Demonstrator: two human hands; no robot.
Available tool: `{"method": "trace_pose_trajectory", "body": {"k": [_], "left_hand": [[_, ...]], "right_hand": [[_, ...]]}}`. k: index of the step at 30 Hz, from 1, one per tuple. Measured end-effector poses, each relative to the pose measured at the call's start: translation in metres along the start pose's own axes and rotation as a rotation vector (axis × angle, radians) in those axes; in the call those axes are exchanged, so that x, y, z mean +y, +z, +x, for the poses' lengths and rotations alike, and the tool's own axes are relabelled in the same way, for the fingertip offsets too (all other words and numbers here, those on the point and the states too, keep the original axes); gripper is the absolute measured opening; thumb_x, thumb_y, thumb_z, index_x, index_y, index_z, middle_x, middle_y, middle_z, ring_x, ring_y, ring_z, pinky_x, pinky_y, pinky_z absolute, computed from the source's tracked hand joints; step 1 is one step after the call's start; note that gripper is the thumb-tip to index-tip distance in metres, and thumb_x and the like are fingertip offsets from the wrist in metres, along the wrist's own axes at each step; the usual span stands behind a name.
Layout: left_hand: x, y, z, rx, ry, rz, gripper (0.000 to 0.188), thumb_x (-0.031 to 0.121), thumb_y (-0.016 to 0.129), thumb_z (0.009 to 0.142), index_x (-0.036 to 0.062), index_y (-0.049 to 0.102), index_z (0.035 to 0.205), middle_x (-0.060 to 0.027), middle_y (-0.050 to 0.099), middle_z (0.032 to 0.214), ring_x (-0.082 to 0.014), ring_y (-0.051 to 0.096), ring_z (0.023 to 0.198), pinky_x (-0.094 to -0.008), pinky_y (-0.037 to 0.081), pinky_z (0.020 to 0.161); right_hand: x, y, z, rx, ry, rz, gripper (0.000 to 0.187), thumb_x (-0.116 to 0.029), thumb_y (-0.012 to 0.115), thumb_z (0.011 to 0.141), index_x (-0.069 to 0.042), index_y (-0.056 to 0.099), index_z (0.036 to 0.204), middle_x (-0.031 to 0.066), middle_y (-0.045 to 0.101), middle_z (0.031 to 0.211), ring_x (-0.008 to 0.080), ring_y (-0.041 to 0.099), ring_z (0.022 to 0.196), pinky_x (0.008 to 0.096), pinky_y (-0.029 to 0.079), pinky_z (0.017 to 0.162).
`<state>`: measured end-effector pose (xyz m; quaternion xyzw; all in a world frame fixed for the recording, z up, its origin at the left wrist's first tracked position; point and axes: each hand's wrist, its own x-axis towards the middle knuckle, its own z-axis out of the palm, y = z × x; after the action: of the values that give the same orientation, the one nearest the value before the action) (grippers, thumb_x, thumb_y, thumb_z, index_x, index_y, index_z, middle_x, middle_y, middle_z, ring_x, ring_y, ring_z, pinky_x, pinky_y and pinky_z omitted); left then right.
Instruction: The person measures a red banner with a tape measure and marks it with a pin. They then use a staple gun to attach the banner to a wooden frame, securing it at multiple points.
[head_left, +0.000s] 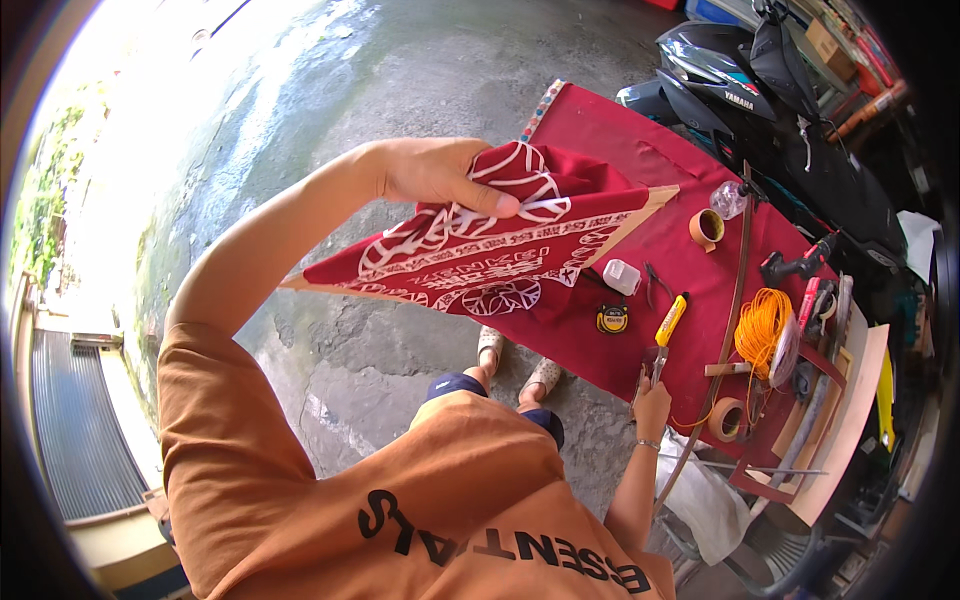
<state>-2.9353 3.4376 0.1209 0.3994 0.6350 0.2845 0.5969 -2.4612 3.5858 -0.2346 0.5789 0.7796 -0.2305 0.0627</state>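
My left hand [450, 178] is raised over the left part of the table, closed on a bunched red cloth [440, 262] with white printed patterns. The thumb lies on top of a fold. Pale beige strips edge the cloth at its right and lower left. My right hand [652, 403] is at the table's near edge, its fingers closed around the metal end of a yellow utility knife [672, 320]; the exact grip is partly hidden. A yellow and black tape measure [612, 319] and a small white container [621, 277] lie between the cloth and the knife.
The red-covered table [610, 125] also holds a tape roll [706, 230], another tape roll [727, 419], orange cord [766, 325], a power drill [800, 262] and a long thin strip [738, 290]. Wooden boards [845, 410] lie at the right. A motorcycle [790, 110] stands beyond the table.
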Motion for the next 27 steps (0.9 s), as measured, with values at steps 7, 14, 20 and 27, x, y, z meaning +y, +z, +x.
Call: {"method": "trace_pose_trajectory", "body": {"k": [7, 14, 20, 27], "left_hand": [[0.008, 0.004, 0.006, -0.047, 0.059, 0.010, 0.057, 0.047, 0.076, 0.090, -0.0004, 0.065, 0.121, -0.0073, 0.073, 0.105, -0.0139, 0.066, 0.094, -0.0327, 0.054, 0.083], [-0.016, 0.008, 0.009, -0.049, 0.081, 0.100, 0.058, 0.056, 0.076, 0.086, -0.0001, 0.065, 0.084, -0.0031, 0.060, 0.068, -0.0114, 0.055, 0.066, -0.0352, 0.045, 0.060], [-0.002, 0.019, 0.015, -0.201, 0.095, 0.050, 0.042, 0.040, 0.079, 0.089, 0.0021, 0.068, 0.104, 0.0002, 0.068, 0.082, -0.0062, 0.058, 0.072, -0.0285, 0.048, 0.064], [-0.020, 0.032, 0.014, -0.188, 0.230, -0.089, 0.036, 0.035, 0.076, 0.092, -0.0004, 0.069, 0.098, -0.0058, 0.072, 0.078, -0.0091, 0.067, 0.070, -0.0301, 0.053, 0.065]], "right_hand": [[0.038, 0.013, 0.030, -0.139, 0.078, 0.087, 0.043, -0.036, 0.061, 0.097, 0.006, 0.064, 0.091, 0.0277, 0.070, 0.089, 0.0432, 0.070, 0.094, 0.0471, 0.053, 0.075], [-0.080, -0.068, -0.063, -0.041, 0.065, 0.426, 0.039, -0.034, 0.063, 0.097, 0.004, 0.065, 0.107, 0.0230, 0.070, 0.086, 0.0367, 0.071, 0.084, 0.0419, 0.051, 0.072], [-0.236, -0.220, -0.173, -0.074, -0.370, 0.301, 0.028, -0.029, 0.065, 0.096, -0.002, 0.067, 0.103, 0.0149, 0.068, 0.090, 0.0369, 0.066, 0.078, 0.0446, 0.050, 0.072], [-0.309, -0.262, -0.202, -0.047, -0.585, 0.102, 0.018, -0.026, 0.070, 0.091, -0.009, 0.069, 0.096, 0.0070, 0.065, 0.093, 0.0263, 0.062, 0.074, 0.0392, 0.042, 0.071]]}}
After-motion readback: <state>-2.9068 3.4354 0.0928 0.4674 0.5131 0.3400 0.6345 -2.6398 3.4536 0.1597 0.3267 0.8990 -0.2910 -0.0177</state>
